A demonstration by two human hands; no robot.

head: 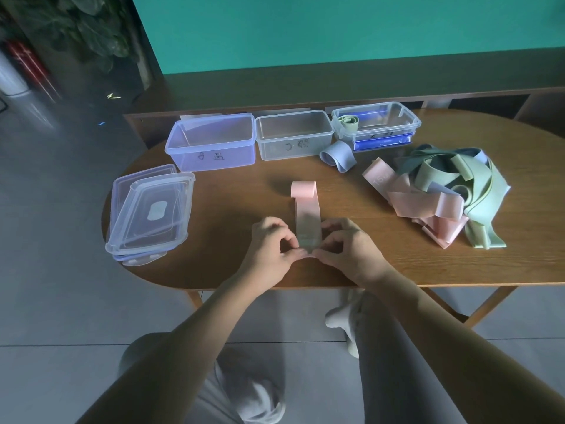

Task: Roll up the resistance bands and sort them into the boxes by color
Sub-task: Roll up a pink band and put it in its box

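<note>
Nearest the camera: both forearms reach in over the table [214, 270] edge. Left hand [270, 243] and right hand [345, 244] meet at the near end of a pink band [307, 215]; fingers curled, thumb and fingertips of each hand pinching the band's near edge from either side. Band lies flat, running straight away from the hands; its far end curls up and over on itself.

Handling, judged from how it lies — thin, soft, light, elastic sheet; no stiffness of its own, and likely to spring open if let go. Surface probably a little grippy against the wood. Best hold: both corners of the near end, rolling forward with thumbs keeping the coil tight, then a grip around the finished coil to carry it.

Count:
- Boxes, open: three in a row at the far side — purple-tinted box [211, 142], clear box [293, 134], and a third box [376, 123] resting on a blue lid, holding one rolled green band [348, 121].
- Lids [151, 209]: a stack at the left; appears to be two, uncertain.
- Loosely rolled blue band [337, 155]: one, on the table in front of the boxes.
- Tangled pile [440, 191] at right: pink, green, darker grey-green and blue bands; not separable for a count — several at least.
</note>
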